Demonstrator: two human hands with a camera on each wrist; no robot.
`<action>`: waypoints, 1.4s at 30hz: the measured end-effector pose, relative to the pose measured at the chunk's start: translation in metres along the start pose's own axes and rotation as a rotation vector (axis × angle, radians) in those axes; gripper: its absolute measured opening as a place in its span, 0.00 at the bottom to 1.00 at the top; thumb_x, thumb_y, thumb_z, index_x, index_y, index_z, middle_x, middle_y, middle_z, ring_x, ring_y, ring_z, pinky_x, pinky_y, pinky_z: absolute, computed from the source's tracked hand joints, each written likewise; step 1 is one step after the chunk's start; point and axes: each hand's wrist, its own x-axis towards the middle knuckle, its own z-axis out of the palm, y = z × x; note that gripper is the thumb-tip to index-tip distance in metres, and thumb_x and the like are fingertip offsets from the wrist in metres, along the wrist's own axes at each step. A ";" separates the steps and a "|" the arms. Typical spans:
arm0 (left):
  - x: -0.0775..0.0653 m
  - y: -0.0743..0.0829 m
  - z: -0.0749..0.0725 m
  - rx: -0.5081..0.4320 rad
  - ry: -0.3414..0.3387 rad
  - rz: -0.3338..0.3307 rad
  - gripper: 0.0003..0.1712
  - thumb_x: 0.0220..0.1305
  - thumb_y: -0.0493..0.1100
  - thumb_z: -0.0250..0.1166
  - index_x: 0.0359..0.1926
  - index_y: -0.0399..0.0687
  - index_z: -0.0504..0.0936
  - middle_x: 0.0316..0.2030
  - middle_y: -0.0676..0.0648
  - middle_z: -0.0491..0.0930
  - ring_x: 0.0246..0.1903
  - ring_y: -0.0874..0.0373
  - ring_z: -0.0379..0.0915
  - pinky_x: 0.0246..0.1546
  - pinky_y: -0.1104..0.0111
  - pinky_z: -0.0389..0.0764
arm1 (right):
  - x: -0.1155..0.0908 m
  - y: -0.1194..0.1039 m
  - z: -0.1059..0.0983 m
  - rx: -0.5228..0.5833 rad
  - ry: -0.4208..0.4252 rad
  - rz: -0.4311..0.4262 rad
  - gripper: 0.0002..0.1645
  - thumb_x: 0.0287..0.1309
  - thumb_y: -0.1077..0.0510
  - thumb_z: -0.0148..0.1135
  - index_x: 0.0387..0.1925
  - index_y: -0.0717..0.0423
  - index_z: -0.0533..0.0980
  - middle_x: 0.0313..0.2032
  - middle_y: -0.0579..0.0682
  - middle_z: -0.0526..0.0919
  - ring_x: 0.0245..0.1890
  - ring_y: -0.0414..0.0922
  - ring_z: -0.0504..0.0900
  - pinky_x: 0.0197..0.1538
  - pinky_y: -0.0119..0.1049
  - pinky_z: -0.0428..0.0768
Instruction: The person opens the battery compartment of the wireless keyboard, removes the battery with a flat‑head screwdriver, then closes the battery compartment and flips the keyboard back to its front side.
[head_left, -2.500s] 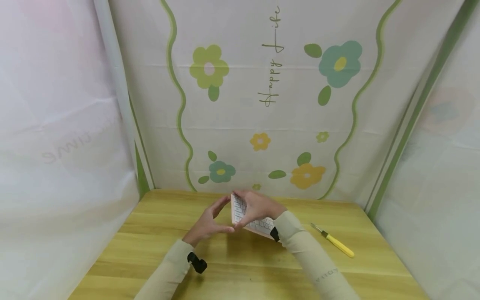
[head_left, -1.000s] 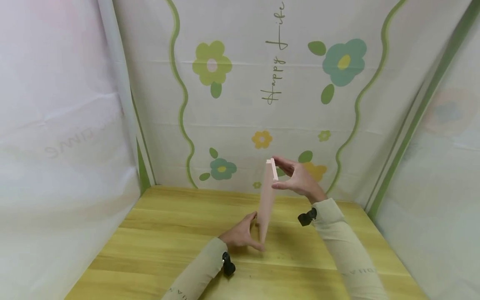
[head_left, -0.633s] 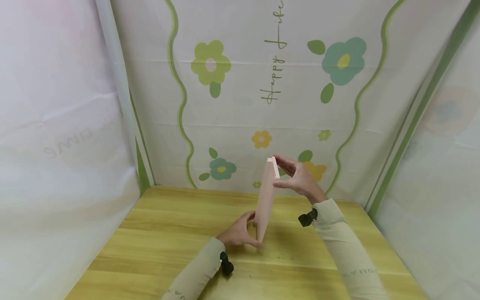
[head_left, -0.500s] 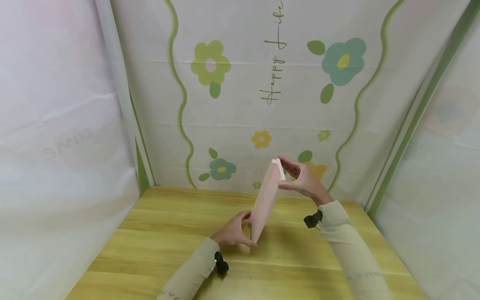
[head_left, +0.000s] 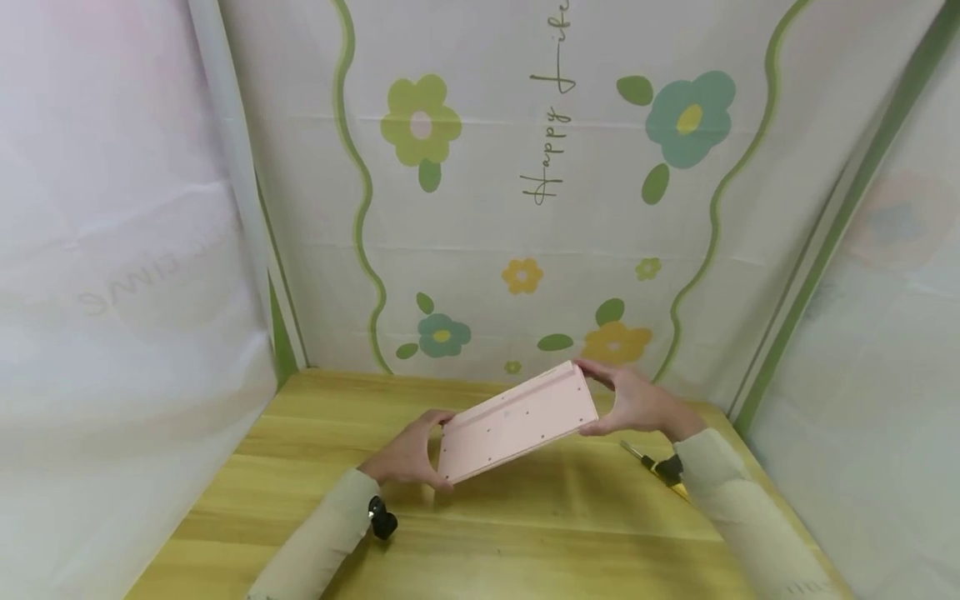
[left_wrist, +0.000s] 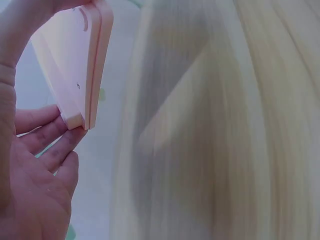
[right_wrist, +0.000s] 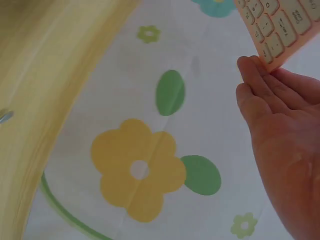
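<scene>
A pink keyboard (head_left: 517,421) hangs over the table between both hands, its underside with several small dark screw spots facing the head camera. It slopes, with the right end higher. My left hand (head_left: 408,450) grips the lower left end between thumb and fingers; the left wrist view shows the fingers (left_wrist: 62,142) at the keyboard's corner. At the upper right end, my right hand (head_left: 637,404) holds the short edge, fingers above and thumb below. In the right wrist view, white keys (right_wrist: 280,25) show on the side turned away from the head camera.
A screwdriver (head_left: 633,451) with a yellow handle lies on the wooden table (head_left: 480,542) at the right, partly hidden by the right wrist's camera. White cloth with printed flowers (head_left: 615,343) hangs behind the table; pale cloth sides stand left and right.
The keyboard was lifted and turned from keys showing to underside showing, stood steeply on end, then swung down toward level. The left hand moved left, the right hand right and down.
</scene>
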 end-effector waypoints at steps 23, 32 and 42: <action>-0.021 -0.012 -0.004 0.153 -0.072 -0.021 0.73 0.32 0.55 0.88 0.79 0.37 0.61 0.76 0.41 0.65 0.75 0.44 0.63 0.74 0.44 0.71 | -0.041 0.064 0.109 -0.109 -0.105 0.253 0.76 0.33 0.37 0.90 0.77 0.68 0.62 0.73 0.62 0.74 0.73 0.62 0.74 0.71 0.62 0.76; -0.025 -0.015 0.000 0.149 -0.089 -0.027 0.71 0.36 0.55 0.88 0.79 0.39 0.62 0.75 0.43 0.66 0.75 0.45 0.63 0.72 0.45 0.73 | -0.039 0.065 0.126 -0.127 -0.108 0.298 0.76 0.28 0.41 0.90 0.77 0.68 0.63 0.68 0.60 0.78 0.65 0.51 0.79 0.71 0.54 0.76; -0.027 -0.016 0.001 0.161 -0.094 -0.046 0.70 0.36 0.56 0.88 0.78 0.40 0.63 0.74 0.44 0.67 0.73 0.47 0.66 0.72 0.47 0.73 | -0.036 0.067 0.130 -0.179 -0.131 0.268 0.71 0.29 0.40 0.89 0.74 0.67 0.67 0.63 0.53 0.81 0.57 0.43 0.80 0.64 0.44 0.81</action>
